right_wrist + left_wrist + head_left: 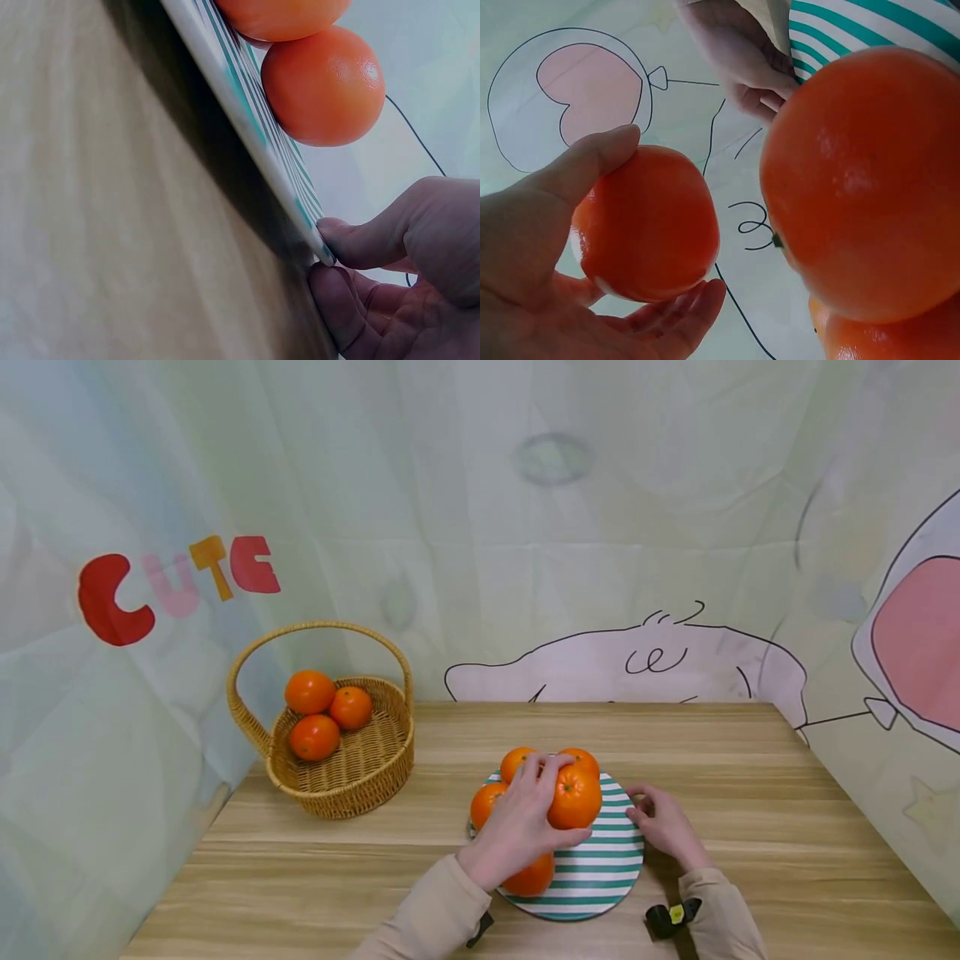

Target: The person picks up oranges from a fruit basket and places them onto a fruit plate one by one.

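Note:
My left hand grips an orange above a round plate with green and white stripes. In the left wrist view, thumb and fingers curl round that orange. Several more oranges lie on the plate, including one near its front and one at its left edge; my left hand partly covers them. At the plate's right edge is my right hand. The right wrist view shows its thumb on top of the rim and a finger beneath, pinching it.
A wicker basket with a tall handle stands at the left of the wooden table, with three oranges inside. Printed cloth hangs behind the table and along both sides.

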`<move>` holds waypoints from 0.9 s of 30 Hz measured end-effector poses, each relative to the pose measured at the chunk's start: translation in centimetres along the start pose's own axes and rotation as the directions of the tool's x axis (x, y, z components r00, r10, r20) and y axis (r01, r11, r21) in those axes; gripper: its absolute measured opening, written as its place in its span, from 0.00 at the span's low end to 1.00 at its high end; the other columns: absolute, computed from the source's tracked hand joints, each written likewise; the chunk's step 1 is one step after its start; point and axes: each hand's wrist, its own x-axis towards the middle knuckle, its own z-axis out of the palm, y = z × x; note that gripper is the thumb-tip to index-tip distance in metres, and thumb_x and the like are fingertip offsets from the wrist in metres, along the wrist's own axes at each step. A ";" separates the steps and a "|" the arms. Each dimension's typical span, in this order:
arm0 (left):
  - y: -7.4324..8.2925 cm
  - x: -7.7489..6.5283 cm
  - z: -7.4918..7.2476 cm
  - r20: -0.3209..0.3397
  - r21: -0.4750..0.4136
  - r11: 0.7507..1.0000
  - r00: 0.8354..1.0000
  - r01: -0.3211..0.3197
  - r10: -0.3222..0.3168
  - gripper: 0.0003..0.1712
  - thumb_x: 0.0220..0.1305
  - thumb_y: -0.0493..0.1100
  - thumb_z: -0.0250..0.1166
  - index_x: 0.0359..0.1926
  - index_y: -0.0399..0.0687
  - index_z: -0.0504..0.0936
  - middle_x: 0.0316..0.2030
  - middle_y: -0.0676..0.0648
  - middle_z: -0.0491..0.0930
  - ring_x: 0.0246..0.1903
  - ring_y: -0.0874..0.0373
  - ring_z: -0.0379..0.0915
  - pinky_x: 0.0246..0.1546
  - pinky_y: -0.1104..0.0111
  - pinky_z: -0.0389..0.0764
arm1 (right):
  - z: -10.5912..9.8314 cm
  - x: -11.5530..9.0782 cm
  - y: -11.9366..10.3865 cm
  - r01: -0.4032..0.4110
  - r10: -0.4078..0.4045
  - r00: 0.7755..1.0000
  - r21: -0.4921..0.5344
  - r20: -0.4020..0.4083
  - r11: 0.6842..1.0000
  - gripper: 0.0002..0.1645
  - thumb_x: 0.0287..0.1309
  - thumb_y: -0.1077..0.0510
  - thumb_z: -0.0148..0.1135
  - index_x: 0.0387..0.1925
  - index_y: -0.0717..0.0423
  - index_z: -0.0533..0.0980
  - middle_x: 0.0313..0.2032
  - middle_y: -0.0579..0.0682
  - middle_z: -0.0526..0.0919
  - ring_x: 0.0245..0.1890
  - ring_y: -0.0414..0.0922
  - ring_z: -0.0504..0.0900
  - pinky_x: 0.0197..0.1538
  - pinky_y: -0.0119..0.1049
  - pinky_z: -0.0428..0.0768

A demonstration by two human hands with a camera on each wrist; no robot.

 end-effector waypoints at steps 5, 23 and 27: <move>0.4 -0.1 0.6 0.014 0.069 0.996 0.998 -0.056 0.055 0.45 0.53 0.58 0.77 0.68 0.53 0.66 0.57 0.47 0.71 0.53 0.54 0.73 0.52 0.59 0.83 | 0.0 0.1 0.0 -0.006 0.006 1.000 0.002 0.002 1.000 0.19 0.65 0.65 0.60 0.57 0.65 0.75 0.32 0.54 0.74 0.31 0.47 0.71 0.32 0.34 0.70; 0.5 -0.6 2.2 0.037 0.210 0.967 0.989 -0.147 0.142 0.46 0.53 0.61 0.76 0.68 0.51 0.67 0.60 0.50 0.77 0.57 0.54 0.75 0.62 0.57 0.77 | 0.0 -0.1 0.2 0.017 -0.017 1.000 -0.005 0.000 1.000 0.18 0.64 0.65 0.60 0.55 0.65 0.75 0.30 0.53 0.73 0.29 0.46 0.70 0.30 0.34 0.69; 0.5 -0.8 2.4 0.031 0.260 0.950 0.984 -0.175 0.173 0.46 0.52 0.63 0.76 0.67 0.52 0.67 0.60 0.50 0.77 0.58 0.54 0.74 0.63 0.57 0.75 | 0.0 0.0 0.2 0.019 -0.019 1.000 -0.005 0.002 1.000 0.19 0.64 0.65 0.60 0.56 0.65 0.75 0.31 0.53 0.73 0.30 0.46 0.70 0.31 0.35 0.69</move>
